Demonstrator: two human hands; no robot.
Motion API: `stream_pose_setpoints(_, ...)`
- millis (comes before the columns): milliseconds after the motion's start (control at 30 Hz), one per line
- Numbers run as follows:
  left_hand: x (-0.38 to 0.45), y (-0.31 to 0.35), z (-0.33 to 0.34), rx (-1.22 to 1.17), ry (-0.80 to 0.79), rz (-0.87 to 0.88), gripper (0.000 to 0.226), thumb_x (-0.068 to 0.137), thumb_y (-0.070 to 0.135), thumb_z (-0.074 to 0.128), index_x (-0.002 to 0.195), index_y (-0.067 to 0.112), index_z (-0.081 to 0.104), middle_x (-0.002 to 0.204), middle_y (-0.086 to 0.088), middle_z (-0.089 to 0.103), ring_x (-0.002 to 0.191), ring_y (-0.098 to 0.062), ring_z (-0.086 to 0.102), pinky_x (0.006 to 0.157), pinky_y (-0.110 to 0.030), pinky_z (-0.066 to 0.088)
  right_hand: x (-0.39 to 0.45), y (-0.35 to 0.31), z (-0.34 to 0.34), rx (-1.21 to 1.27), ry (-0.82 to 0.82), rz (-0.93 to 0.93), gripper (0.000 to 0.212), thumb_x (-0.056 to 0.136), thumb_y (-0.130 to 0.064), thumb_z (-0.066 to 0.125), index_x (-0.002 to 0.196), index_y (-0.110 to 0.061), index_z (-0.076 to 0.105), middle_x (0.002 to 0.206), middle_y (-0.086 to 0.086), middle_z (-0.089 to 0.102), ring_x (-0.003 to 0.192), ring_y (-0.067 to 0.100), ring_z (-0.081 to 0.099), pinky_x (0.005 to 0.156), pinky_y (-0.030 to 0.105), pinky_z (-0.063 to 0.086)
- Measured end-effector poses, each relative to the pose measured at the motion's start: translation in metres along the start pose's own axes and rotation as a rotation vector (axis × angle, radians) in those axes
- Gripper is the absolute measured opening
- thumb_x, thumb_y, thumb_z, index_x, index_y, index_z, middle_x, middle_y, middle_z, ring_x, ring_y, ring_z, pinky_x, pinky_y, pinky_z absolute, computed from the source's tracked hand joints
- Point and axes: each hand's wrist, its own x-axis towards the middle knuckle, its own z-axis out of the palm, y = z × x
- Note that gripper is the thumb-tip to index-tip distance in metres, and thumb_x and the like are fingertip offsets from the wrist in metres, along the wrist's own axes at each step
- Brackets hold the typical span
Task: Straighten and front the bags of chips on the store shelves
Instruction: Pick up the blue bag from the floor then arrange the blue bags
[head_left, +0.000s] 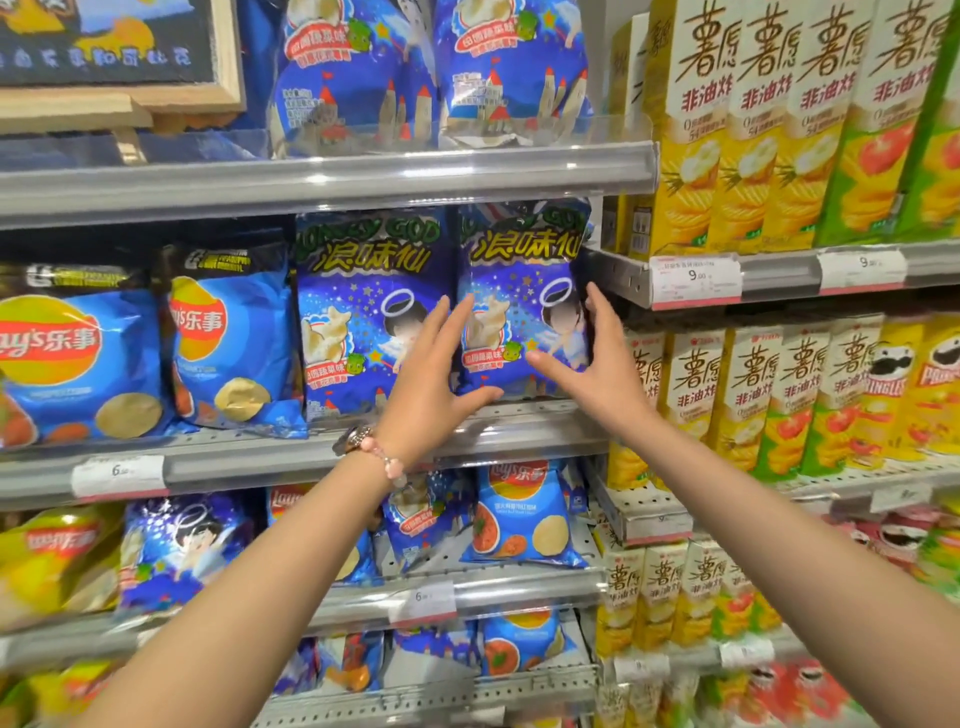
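A dark blue snack bag (522, 291) with an angel picture stands upright at the right end of the middle shelf (519, 431). My left hand (434, 379) lies against its left edge, fingers straight, thumb under its bottom corner. My right hand (597, 353) lies against its right edge, fingers straight, thumb across the lower front. A matching blue bag (363, 312) stands just left of it. Further left stand two blue Lay's bags (228, 338), (78, 364).
Two more angel bags (431, 73) stand on the shelf above. Below, blue bags (519, 514) lie tilted and uneven. Tall yellow chip boxes (779, 130) and Pringles cans (930, 384) fill the right-hand unit. A framed sign (104, 47) sits top left.
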Motion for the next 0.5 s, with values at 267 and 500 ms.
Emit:
stream_pose_setpoints(267, -0.090, -0.016, -0.007, -0.026, 0.227, -0.006, 0.063, 0.073, 0.025, 0.081, 0.127, 0.014, 0.050, 0.110, 0.000, 0.054, 0.099, -0.008, 0.051, 0.086, -0.011, 0.037, -0.085, 0.002, 0.020, 0.012, 0.084, -0.287, 0.039, 0.082, -0.019, 0.067, 0.118, -0.010, 0.054, 0.111, -0.003, 0.052, 0.102, 0.003, 0.050, 0.091, 0.008, 0.035)
stream_pose_setpoints(500, -0.173, -0.076, 0.023, 0.222, 0.003, -0.239, 0.038, 0.070, 0.017, 0.083, 0.096, 0.003, 0.059, 0.088, -0.006, 0.054, 0.084, -0.026, 0.054, 0.074, -0.033, 0.044, -0.142, 0.046, 0.054, -0.034, -0.061, 0.018, 0.030, 0.082, -0.012, 0.066, 0.111, -0.013, 0.058, 0.102, -0.006, 0.052, 0.096, 0.010, 0.053, 0.087, 0.025, 0.043)
